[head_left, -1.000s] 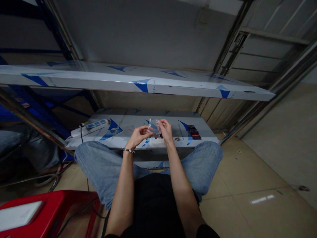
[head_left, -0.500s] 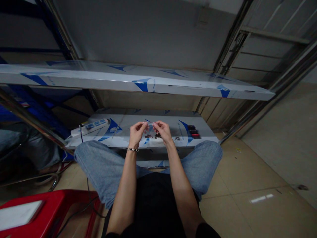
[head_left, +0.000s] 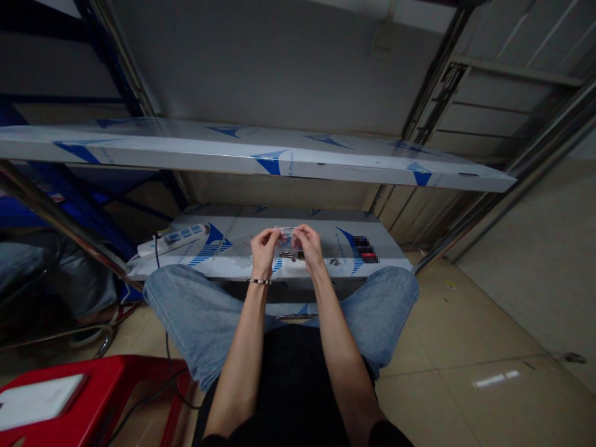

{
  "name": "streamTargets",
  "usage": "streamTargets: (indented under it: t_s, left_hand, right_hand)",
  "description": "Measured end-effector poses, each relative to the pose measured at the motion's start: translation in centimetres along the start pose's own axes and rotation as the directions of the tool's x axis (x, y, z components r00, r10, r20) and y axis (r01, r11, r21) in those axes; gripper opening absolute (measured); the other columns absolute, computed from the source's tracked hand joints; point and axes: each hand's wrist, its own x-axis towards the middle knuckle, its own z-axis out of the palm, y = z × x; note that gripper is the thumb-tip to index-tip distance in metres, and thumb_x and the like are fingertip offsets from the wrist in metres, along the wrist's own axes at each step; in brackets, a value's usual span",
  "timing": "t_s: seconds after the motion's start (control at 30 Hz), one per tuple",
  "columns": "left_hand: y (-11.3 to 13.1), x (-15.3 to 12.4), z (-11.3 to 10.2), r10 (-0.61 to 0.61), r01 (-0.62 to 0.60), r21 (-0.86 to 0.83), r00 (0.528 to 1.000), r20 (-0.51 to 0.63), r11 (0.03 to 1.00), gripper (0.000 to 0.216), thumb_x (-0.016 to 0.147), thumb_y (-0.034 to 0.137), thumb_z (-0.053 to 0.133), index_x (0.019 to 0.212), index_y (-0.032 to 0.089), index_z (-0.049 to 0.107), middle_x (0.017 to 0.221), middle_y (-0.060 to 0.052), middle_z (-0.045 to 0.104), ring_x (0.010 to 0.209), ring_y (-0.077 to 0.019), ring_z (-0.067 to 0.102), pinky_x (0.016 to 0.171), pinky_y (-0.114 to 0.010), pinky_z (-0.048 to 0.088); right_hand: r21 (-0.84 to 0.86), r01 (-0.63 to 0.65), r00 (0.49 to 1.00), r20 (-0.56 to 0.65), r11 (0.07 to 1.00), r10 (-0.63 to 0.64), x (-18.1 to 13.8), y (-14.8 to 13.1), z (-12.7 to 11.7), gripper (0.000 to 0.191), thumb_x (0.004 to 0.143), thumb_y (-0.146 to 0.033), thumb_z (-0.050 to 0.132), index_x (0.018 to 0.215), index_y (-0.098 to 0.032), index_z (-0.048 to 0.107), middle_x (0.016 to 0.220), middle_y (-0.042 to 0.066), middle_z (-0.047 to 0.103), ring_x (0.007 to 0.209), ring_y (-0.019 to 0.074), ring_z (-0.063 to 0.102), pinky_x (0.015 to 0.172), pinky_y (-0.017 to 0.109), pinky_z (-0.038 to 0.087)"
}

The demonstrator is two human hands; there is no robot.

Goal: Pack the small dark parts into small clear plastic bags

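Observation:
My left hand (head_left: 263, 249) and my right hand (head_left: 307, 246) meet above the lower shelf (head_left: 242, 239). Both pinch the top edge of a small clear plastic bag (head_left: 287, 236) held between them. Small dark parts (head_left: 292, 254) show under the bag, between my hands; whether they are in the bag or on the shelf is unclear. A beaded bracelet (head_left: 259, 282) circles my left wrist. My knees in blue jeans sit just below the shelf's front edge.
A white power strip (head_left: 174, 238) with a black cable lies on the shelf's left end. An upper shelf (head_left: 261, 155) wrapped in blue-printed film hangs overhead. A red stool (head_left: 84, 397) stands at the lower left. Tiled floor (head_left: 488, 323) stretches to the right.
My left hand rose to join the right at the bag's top edge, and both hands now pinch it close together. The view shifted slightly.

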Motion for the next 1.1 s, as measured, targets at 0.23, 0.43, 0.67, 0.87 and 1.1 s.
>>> streamTargets:
  t_s: [0.23, 0.43, 0.67, 0.87, 1.1]
  left_hand:
    - [1.4, 0.0, 0.0, 0.057, -0.062, 0.054, 0.994, 0.096, 0.997, 0.031, 0.087, 0.043, 0.069, 0.072, 0.015, 0.072, 0.073, -0.005, 0.071, 0.07, -0.0152, 0.062, 0.068, -0.026, 0.046]
    - [1.0, -0.2, 0.3, 0.06, -0.064, 0.041, 0.994, 0.092, 0.997, 0.025, 0.082, 0.039, 0.075, 0.076, 0.016, 0.071, 0.073, -0.003, 0.069, 0.07, -0.015, 0.061, 0.07, -0.026, 0.047]
    - [0.7, -0.2, 0.4, 0.056, -0.059, 0.022, 0.993, 0.108, 0.998, 0.026, 0.082, 0.042, 0.074, 0.077, 0.016, 0.069, 0.074, -0.002, 0.066, 0.07, -0.0149, 0.059, 0.069, -0.025, 0.045]
    - [0.5, -0.2, -0.2, 0.023, -0.049, 0.121, 0.978, 0.206, 0.991, 0.026, 0.077, 0.041, 0.078, 0.074, 0.016, 0.072, 0.072, -0.002, 0.067, 0.068, -0.0152, 0.058, 0.066, -0.025, 0.045]
    - [-2.6, -0.6, -0.1, -0.009, 0.011, 0.138, 1.0, -0.014, 0.99, 0.019, 0.074, 0.036, 0.077, 0.071, 0.016, 0.076, 0.071, -0.006, 0.072, 0.069, -0.0187, 0.064, 0.07, -0.03, 0.049]
  right_hand:
    - [-0.08, 0.028, 0.999, 0.038, 0.996, -0.025, -0.2, -0.4, -0.7, 0.027, 0.082, -0.046, 0.067, 0.081, -0.021, 0.056, 0.066, -0.003, 0.057, 0.056, 0.0114, 0.049, 0.049, 0.022, 0.034]
    - [-0.092, 0.057, 0.996, 0.069, 0.994, -0.051, -0.4, -0.4, 0.0, 0.033, 0.083, -0.051, 0.067, 0.074, -0.02, 0.058, 0.06, -0.004, 0.051, 0.055, 0.011, 0.043, 0.053, 0.023, 0.033]
    - [-0.067, 0.081, 0.994, 0.082, 0.994, -0.076, -0.5, 0.1, 0.0, 0.033, 0.082, -0.049, 0.069, 0.071, -0.02, 0.059, 0.059, -0.004, 0.049, 0.055, 0.0108, 0.04, 0.054, 0.023, 0.033]
    - [-0.19, 0.009, 0.991, 0.135, 0.982, 0.017, -0.4, 0.2, -1.2, 0.038, 0.079, -0.056, 0.071, 0.072, -0.02, 0.06, 0.061, -0.003, 0.052, 0.054, 0.0104, 0.044, 0.05, 0.021, 0.033]
    - [-0.29, -0.091, 0.98, 0.142, 0.953, 0.137, -0.4, 0.6, -3.0, 0.04, 0.075, -0.057, 0.071, 0.074, -0.017, 0.067, 0.061, 0.001, 0.065, 0.036, 0.009, 0.046, 0.038, 0.021, 0.033]
